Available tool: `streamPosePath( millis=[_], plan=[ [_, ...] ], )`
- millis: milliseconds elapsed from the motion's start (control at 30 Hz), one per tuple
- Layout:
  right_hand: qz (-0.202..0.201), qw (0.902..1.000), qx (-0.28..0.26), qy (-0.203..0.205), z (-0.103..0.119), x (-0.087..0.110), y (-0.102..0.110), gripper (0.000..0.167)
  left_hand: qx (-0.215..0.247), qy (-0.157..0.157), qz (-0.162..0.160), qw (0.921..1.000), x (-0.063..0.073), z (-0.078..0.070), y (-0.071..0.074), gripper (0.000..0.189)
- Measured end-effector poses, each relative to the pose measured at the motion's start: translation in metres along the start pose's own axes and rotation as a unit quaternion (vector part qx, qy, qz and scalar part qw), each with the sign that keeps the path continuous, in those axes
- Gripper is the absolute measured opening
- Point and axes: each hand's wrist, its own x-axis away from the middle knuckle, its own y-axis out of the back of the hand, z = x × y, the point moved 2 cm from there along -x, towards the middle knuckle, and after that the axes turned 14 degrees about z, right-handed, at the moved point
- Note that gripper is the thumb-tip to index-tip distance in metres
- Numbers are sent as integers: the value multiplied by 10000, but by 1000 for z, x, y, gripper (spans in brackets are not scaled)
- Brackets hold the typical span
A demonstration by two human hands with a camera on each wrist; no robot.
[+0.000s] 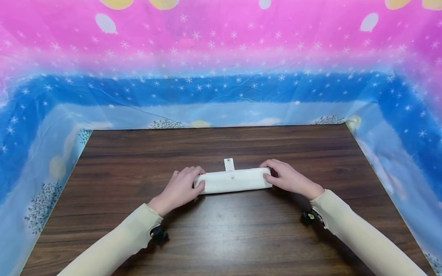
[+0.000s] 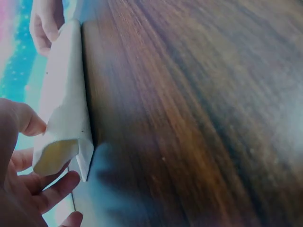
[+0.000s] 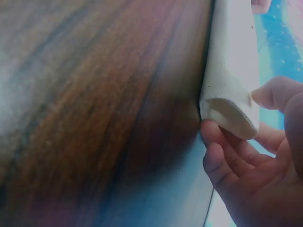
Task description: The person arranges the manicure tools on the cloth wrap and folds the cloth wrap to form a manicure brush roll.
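A white cloth roll lies crosswise on the dark wood table, with a metal snap on its front face. From its far side a short strap sticks out flat, bearing another snap. My left hand holds the roll's left end, thumb on the near face and fingers behind. At the opposite end my right hand grips it the same way. Each wrist view looks at a hollow, folded end of the roll, with fingers under and around it. Whatever is inside the roll cannot be made out.
The wood-grain table reaches back to a patterned cloth in pink and blue, which hangs behind it and along both sides. A dark wrist device sits at the left cuff, and a similar device at the right.
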Motion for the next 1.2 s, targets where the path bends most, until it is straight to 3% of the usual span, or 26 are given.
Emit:
streamPosePath(
  millis=[500,800,1033,1200],
  plan=[
    [-26,9995,251,-193,1,-7,-1,19,276,182,-119,9994,-9,3,-6,18],
    [157,9992,158,-326,1,-14,2,19,103,278,-25,9996,-16,4,-9,17],
    [36,9993,160,-345,-2,-18,1,21,208,391,-112,9990,-19,5,-8,14],
    [76,9988,194,-436,-2,-20,2,22,381,277,-207,9987,-19,5,-8,16]
  ],
)
